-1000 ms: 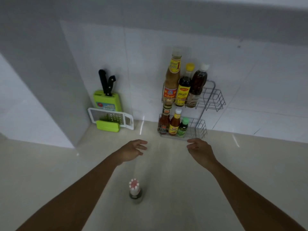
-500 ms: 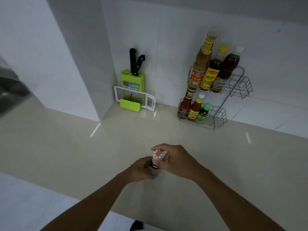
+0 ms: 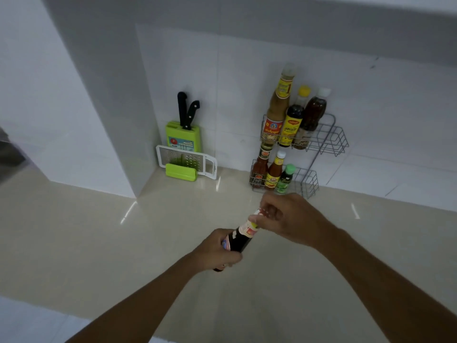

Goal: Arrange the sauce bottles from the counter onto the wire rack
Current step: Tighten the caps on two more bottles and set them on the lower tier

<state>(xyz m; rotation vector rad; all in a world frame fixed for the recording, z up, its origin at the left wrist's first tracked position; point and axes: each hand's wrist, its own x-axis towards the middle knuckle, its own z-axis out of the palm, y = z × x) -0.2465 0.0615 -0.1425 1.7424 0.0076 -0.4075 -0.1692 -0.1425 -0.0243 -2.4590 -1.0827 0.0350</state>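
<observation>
A dark sauce bottle point(image 3: 241, 240) with a white and red neck label is lifted above the beige counter point(image 3: 99, 243), tilted with its top toward the rack. My left hand point(image 3: 217, 251) grips its lower body. My right hand point(image 3: 286, 220) is closed around its cap and neck. The two-tier wire rack point(image 3: 329, 142) stands against the tiled wall at the back. Its upper tier holds three tall bottles point(image 3: 288, 120) on the left. Its lower tier holds three small bottles point(image 3: 272, 172) on the left. The right ends of both tiers are bare wire.
A green knife block point(image 3: 183, 137) with two black-handled knives stands at the wall left of the rack. A white and green grater point(image 3: 185, 163) leans in front of it. A grey wall corner point(image 3: 118, 120) juts out at the left.
Both hands reached back from the rack and closed on the bottle standing on the counter. They have since raised it and tipped it toward the rack.
</observation>
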